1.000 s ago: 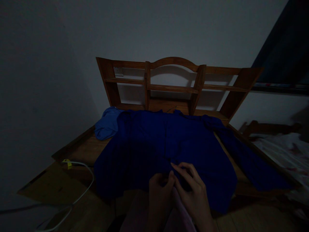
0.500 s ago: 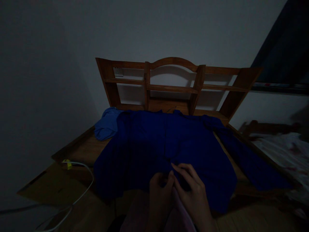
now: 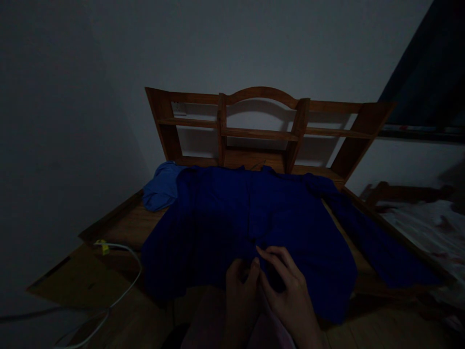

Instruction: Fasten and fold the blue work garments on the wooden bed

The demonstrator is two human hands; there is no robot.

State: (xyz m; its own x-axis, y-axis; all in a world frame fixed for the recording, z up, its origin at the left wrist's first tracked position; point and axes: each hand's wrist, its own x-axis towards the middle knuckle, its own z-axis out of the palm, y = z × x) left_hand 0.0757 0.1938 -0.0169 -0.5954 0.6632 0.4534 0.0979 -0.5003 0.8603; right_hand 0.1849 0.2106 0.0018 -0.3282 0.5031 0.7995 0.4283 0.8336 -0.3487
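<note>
A dark blue long-sleeved shirt [image 3: 290, 223] lies spread over the desk, its collar toward the shelf and its lower edge toward me. At the middle of the front opening, near the hem, my left hand [image 3: 241, 286] pinches the shirt's cloth between thumb and fingers. Close against it on the right, my right hand [image 3: 286, 281] also has its fingertips on the shirt's front edge, thumb and fingers bent together. Any button between the fingertips is too dark and small to make out.
A wooden shelf [image 3: 261, 133] stands at the back of the desk [image 3: 127, 223]. Lighter blue cloth [image 3: 162, 186] is bunched at the left. A white cable [image 3: 136, 274] with a yellow tag hangs off the left side. Pale bedding [image 3: 428, 228] lies at the right.
My fingers have shifted very slightly at the shirt's front edge. The shirt stays where it was.
</note>
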